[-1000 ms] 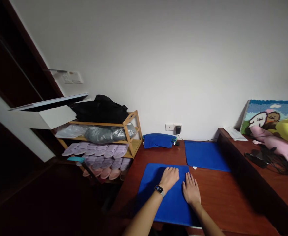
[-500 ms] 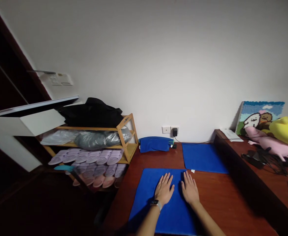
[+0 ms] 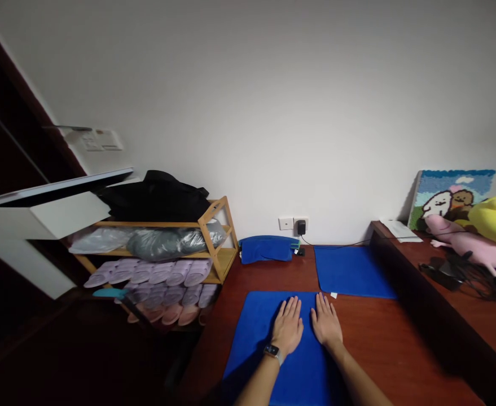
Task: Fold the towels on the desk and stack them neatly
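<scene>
Head view, left hand [image 3: 288,327]: yours lies back-up on the blue cloth [image 3: 250,349], grip wide, fingers stretched straight.
Right hand [image 3: 327,324]: your grip is wide here too, fingers straight, at the blue cloth's right edge.
Blue cloth: spread flat on the table [image 3: 387,338], under your hands.
Watch [image 3: 272,352]: strapped behind your left hand, above the blue cloth.
Farther blue cloth [image 3: 353,272]: beyond the blue cloth, to its right.
Blue bundle [image 3: 268,250]: behind the blue cloth.
Rack [image 3: 220,248]: left of the blue cloth, bearing purple slippers [image 3: 161,272].
</scene>
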A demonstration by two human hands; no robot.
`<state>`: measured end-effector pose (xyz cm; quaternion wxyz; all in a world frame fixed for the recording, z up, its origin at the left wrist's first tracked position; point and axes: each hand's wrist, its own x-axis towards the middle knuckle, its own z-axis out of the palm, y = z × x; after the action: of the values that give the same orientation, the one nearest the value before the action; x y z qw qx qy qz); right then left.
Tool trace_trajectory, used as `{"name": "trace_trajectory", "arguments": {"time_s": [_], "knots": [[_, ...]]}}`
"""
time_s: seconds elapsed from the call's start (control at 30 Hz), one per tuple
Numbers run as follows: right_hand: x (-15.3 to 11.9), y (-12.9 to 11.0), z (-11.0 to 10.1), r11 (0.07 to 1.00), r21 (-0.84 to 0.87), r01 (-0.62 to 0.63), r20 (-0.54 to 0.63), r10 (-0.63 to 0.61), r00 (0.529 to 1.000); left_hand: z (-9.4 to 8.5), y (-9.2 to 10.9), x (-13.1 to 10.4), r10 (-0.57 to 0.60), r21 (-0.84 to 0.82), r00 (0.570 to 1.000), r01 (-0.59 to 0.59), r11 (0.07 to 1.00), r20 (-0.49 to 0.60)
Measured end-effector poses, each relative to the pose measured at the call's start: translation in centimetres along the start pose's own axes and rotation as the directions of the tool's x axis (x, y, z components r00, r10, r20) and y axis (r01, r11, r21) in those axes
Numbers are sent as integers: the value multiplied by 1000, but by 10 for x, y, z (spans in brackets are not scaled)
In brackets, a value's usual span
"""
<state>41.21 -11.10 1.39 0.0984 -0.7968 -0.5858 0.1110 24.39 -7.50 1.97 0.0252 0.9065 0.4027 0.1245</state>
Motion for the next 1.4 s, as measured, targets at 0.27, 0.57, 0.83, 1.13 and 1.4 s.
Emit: {"name": "trace_trajectory", "arguments": {"time_s": [0.27, 0.57, 0.83, 1.13, 1.4], "knots": [[0, 5, 5, 996, -61, 69, 16, -69, 998, 17, 22, 25, 8, -99, 1000, -6, 995, 26], [-2, 2, 1, 999, -17, 28, -16, -29, 999, -19, -112, -7, -279, 21, 956, 278, 960, 90], [-1, 1, 2, 999, -37, 11, -1, -11, 1000, -34, -169, -26, -380, 41, 924, 378, 925, 40], [1, 4, 6, 998, -53, 29, -13, -30, 999, -13, -27, -42, 66, -58, 997, -68, 996, -37], [-1, 4, 8, 999, -49, 19, -9, -19, 1000, -17, -83, -105, -279, 25, 960, 278, 960, 20]]}}
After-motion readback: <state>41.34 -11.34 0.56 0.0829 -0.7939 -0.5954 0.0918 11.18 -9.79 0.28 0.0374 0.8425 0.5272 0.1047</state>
